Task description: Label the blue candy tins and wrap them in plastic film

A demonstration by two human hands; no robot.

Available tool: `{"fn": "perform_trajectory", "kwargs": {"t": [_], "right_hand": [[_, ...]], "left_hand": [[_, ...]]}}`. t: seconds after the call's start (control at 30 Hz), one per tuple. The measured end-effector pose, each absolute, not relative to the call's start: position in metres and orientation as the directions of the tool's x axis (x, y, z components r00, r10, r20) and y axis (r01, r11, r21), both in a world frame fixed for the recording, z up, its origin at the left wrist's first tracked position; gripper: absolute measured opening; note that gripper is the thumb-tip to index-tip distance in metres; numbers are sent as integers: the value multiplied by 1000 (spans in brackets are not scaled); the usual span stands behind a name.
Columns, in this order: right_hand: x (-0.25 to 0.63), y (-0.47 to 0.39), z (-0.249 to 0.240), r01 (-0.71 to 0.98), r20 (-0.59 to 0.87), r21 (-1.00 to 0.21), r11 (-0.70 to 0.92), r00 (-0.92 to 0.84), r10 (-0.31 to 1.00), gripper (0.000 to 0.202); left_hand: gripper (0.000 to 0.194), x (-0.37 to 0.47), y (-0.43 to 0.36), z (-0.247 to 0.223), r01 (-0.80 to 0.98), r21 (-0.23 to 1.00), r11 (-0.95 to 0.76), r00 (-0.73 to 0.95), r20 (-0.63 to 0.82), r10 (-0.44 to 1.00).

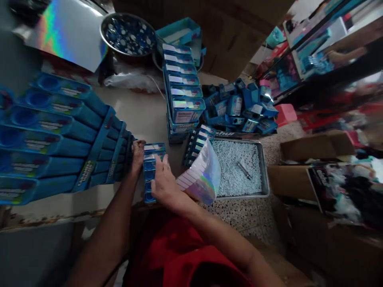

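My right hand (165, 183) rests over a short row of blue boxes (150, 174) with round recesses. Its fingers are stretched and apart, touching the boxes near a white label strip (154, 155) on top. My left hand (138, 153) is at the left of this row, between it and a large stack of blue boxes (68, 139). Its fingers are mostly hidden, so their grip does not show. Close to my right hand, a shiny holographic sheet (206, 175) with white label strips along one edge curls over the table edge.
Behind stands a tall stack of labelled boxes (185, 87). A heap of loose blue boxes (239, 105) lies right of it. A metal tray (265, 171) holds pale beads and a small tool. A steel bowl (103, 34) and cardboard boxes (290, 183) stand around.
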State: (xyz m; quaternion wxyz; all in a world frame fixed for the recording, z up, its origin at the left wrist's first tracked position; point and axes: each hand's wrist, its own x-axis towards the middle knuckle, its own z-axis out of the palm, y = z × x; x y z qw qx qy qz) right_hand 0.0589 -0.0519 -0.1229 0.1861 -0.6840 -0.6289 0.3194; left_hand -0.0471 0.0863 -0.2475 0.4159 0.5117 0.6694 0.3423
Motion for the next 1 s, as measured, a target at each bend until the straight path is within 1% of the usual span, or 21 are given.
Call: {"fn": "perform_trajectory", "kwargs": {"t": [0.07, 0.1, 0.13, 0.2, 0.23, 0.3, 0.37, 0.4, 0.43, 0.5, 0.6, 0.67, 0.73, 0.8, 0.93, 1.0], "right_hand": [[69, -56, -107, 730, -171, -678, -78, -54, 984, 91], [79, -59, -96, 722, -139, -692, -15, -113, 984, 88], [91, -63, -83, 712, -95, -700, 60, -176, 980, 81], [123, -74, -61, 696, 16, -689, 201, -264, 964, 58], [141, -80, -53, 711, 51, -674, 198, -223, 974, 46], [178, -91, -49, 746, 112, -661, 81, -9, 994, 25], [211, -98, -58, 773, 155, -630, -71, 214, 964, 18], [225, -100, -65, 786, 178, -610, -102, 262, 949, 18], [236, -101, -72, 801, 198, -588, -110, 275, 941, 19], [253, -98, -83, 835, 229, -547, -49, 206, 951, 24], [266, -87, -94, 886, 227, -452, 99, 7, 974, 37], [270, -76, -100, 905, 191, -371, 206, -143, 971, 44], [272, -66, -107, 901, 141, -310, 302, -271, 952, 48], [273, -56, -114, 885, 113, -271, 378, -360, 926, 50], [277, -49, -127, 849, 135, -214, 483, -464, 875, 47], [281, -53, -130, 839, 165, -198, 508, -482, 861, 45]], "left_hand": [[18, -57, 81, -242, 489, 846, 214, -91, -194, 977], [21, -64, 77, -235, 537, 825, 175, -53, -174, 983], [25, -70, 71, -226, 584, 804, 115, -6, -137, 990], [28, -78, 54, -197, 692, 720, -45, 87, -22, 996], [29, -77, 43, -178, 735, 667, -121, 120, 47, 992], [30, -61, 18, -139, 760, 629, -166, 94, 147, 985], [28, -29, -5, -106, 742, 643, -189, 77, 199, 977], [26, -8, -15, -95, 721, 657, -220, 114, 202, 973], [27, 13, -22, -89, 700, 670, -248, 166, 184, 969], [29, 52, -28, -91, 688, 677, -262, 250, 118, 961], [17, 86, -25, -113, 722, 675, -151, 258, -60, 964], [13, 90, -20, -126, 701, 709, -68, 242, -147, 959], [15, 88, -17, -132, 658, 753, -29, 247, -179, 952], [17, 85, -15, -133, 646, 763, -5, 247, -203, 947], [25, 86, -13, -130, 665, 744, 69, 219, -282, 934], [27, 88, -13, -130, 655, 749, 103, 212, -313, 926]]}}
